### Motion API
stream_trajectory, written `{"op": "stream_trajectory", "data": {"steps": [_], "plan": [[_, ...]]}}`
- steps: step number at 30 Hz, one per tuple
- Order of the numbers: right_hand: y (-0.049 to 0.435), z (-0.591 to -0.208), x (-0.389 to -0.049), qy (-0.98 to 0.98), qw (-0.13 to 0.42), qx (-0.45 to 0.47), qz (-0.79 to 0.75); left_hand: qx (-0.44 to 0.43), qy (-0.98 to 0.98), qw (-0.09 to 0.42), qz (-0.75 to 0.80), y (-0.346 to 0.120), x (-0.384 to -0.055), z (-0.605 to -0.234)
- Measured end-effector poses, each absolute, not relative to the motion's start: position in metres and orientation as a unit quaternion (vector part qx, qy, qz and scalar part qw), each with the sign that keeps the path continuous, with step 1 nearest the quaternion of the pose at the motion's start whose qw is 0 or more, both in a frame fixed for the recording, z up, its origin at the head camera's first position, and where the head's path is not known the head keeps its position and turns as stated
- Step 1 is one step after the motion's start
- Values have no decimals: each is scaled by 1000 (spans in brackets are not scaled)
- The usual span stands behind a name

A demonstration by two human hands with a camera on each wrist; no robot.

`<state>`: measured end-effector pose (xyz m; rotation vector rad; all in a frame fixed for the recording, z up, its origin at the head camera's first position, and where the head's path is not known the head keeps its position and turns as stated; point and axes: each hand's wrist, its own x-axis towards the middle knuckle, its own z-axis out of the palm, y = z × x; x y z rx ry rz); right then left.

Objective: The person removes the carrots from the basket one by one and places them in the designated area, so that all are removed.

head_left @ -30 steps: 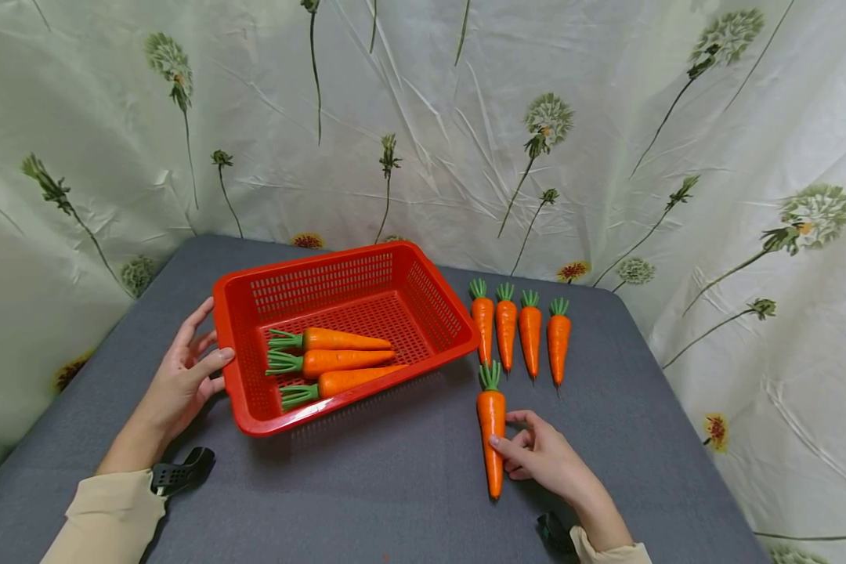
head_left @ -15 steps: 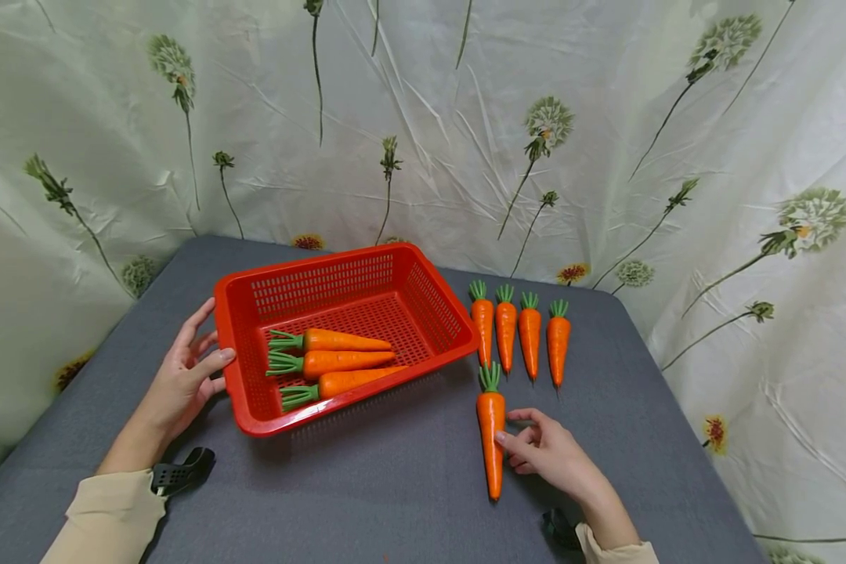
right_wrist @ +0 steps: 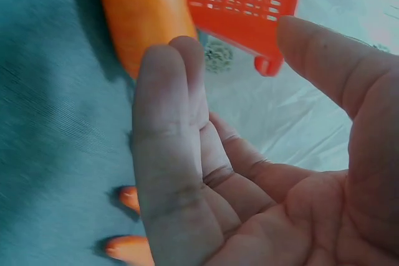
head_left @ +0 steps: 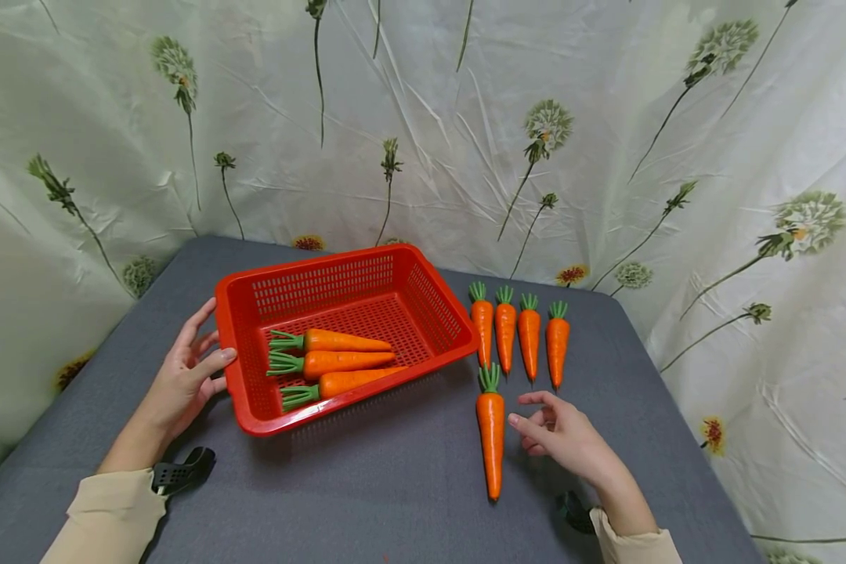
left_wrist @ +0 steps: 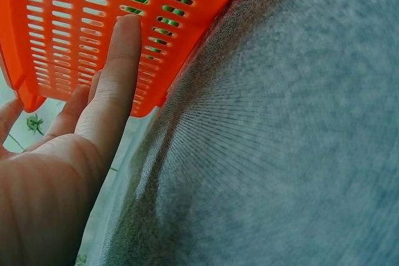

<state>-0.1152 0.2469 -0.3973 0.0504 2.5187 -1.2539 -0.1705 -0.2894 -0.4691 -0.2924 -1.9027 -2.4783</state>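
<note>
Tabletop [head_left: 395,501], toward right edge: likely light, stiff carrot [head_left: 491,439], best pinched mid-body, flanked by right hand [head_left: 562,439], grip parted; basket [head_left: 359,394] clamped by left hand [head_left: 186,384].

A gap is separating the right hand [head_left: 564,439] from the nearest carrot [head_left: 492,446]. Passing room is running along the tabletop's [head_left: 627,392] right edge; toward the far edge, the red basket [head_left: 374,313] and four carrots [head_left: 529,341] are blocking the way.

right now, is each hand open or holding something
Left hand: holding the basket by one end.
Right hand: open, holding nothing, just beside a carrot.
</note>
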Motion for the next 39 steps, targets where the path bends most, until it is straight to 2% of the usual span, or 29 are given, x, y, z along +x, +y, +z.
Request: {"op": "stream_trajectory", "data": {"steps": [18,39], "plan": [[241,-350,-141,921,146,-62,-357,-85,-610,-2,-787,-289,-171,-469],[229,-313,-179,915,166,-143,-339,-77,-617,-1,-784,-290,-171,-469]]}}
